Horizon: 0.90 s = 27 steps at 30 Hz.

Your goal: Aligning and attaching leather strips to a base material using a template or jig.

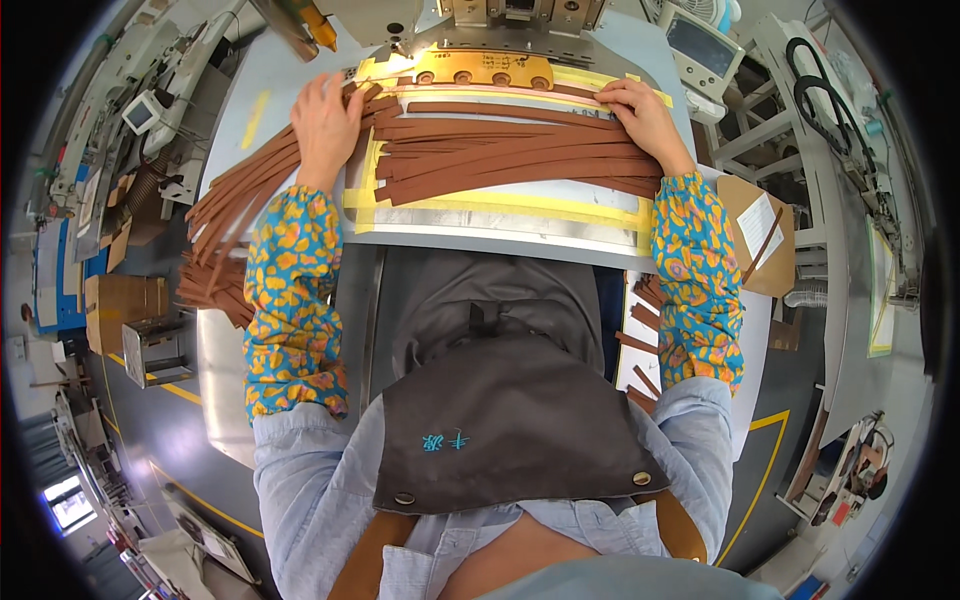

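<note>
A narrow brown strip (pixel 578 91) lies crosswise along the front of a yellow block (pixel 490 69) with several round holes. At its left end, the bent fingers of my left hand (pixel 326 125) close near the strip; the fingertips are partly hidden. My right hand (pixel 645 118) pinches around the strip's right end, thumb and fingers together. Between my forearms, a fanned pile of brown strips (pixel 510 155) covers the yellow-taped plate (pixel 500 215). More brown strips (pixel 240 185) hang over the table's left side, beneath my left wrist.
Machine metalwork (pixel 520 20) rises behind the yellow block, with an orange-tipped part (pixel 318 28) at its left. A control screen (pixel 703 48) stands at the back right. Cardboard (pixel 765 225) with a paper sits right of my sleeve. Further strips (pixel 640 340) lie on a white surface.
</note>
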Motion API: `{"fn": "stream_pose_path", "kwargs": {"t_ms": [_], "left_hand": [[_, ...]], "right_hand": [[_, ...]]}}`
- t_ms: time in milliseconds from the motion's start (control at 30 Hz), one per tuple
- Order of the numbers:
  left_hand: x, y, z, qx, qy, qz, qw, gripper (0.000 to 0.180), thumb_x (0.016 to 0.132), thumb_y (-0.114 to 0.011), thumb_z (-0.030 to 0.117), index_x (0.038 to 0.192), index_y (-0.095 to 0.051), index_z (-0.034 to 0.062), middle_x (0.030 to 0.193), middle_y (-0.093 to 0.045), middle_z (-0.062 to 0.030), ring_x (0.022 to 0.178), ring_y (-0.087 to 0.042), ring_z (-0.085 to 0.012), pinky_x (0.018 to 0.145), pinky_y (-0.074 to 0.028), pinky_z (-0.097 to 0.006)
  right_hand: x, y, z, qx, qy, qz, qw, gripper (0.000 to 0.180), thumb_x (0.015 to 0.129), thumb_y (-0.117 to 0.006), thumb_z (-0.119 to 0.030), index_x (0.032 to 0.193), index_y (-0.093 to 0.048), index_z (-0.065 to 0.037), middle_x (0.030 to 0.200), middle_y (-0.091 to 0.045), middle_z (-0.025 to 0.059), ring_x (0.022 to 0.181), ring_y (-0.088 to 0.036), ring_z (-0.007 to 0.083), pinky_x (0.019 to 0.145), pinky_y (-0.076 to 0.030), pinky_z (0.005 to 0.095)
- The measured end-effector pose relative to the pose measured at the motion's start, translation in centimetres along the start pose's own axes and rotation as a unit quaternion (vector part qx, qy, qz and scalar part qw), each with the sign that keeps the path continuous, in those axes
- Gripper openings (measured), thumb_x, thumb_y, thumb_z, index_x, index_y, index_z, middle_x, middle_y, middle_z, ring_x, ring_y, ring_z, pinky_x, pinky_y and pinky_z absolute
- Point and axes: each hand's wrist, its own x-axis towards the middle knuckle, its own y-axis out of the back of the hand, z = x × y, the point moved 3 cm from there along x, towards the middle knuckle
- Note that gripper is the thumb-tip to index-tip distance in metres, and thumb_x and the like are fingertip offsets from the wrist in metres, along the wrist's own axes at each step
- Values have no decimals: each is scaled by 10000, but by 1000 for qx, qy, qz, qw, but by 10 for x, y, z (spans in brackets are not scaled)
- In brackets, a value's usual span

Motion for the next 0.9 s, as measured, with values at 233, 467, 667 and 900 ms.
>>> {"fn": "stream_pose_path", "kwargs": {"t_ms": [233, 467, 667, 900], "left_hand": [[-18, -11, -55, 100, 92, -101, 986, 467, 900, -500, 428, 1146, -554, 35, 1151, -554, -140, 1070, -512, -328, 857, -416, -483], [-19, -21, -82, 183, 125, -129, 967, 403, 923, -453, 429, 1159, -585, 129, 1126, -565, -106, 1028, -541, -323, 846, -437, -489], [-27, -31, -125, 190, 135, -49, 971, 355, 913, -459, 408, 1062, -618, 128, 1055, -605, -98, 949, -572, -320, 818, -436, -469], [-26, -31, -140, 194, 131, -45, 971, 355, 913, -449, 406, 1061, -616, 130, 1030, -613, -109, 930, -581, -333, 797, -448, -471]], "right_hand": [[-10, 12, 29, 70, -106, 103, 986, 167, 832, -556, -83, 936, -686, -68, 894, -644, 98, 816, -604, 262, 740, -487, 330], [-24, 1, 49, 86, -212, 146, 962, 165, 824, -560, -98, 918, -692, -68, 902, -650, 106, 769, -626, 230, 721, -498, 314], [-27, -2, 45, 81, -228, 149, 959, 166, 815, -564, -97, 914, -695, -75, 894, -655, 105, 783, -626, 228, 738, -497, 317], [-30, -3, 47, 93, -242, 143, 955, 176, 808, -556, -84, 916, -695, -77, 886, -657, 102, 784, -624, 229, 745, -495, 320]]}}
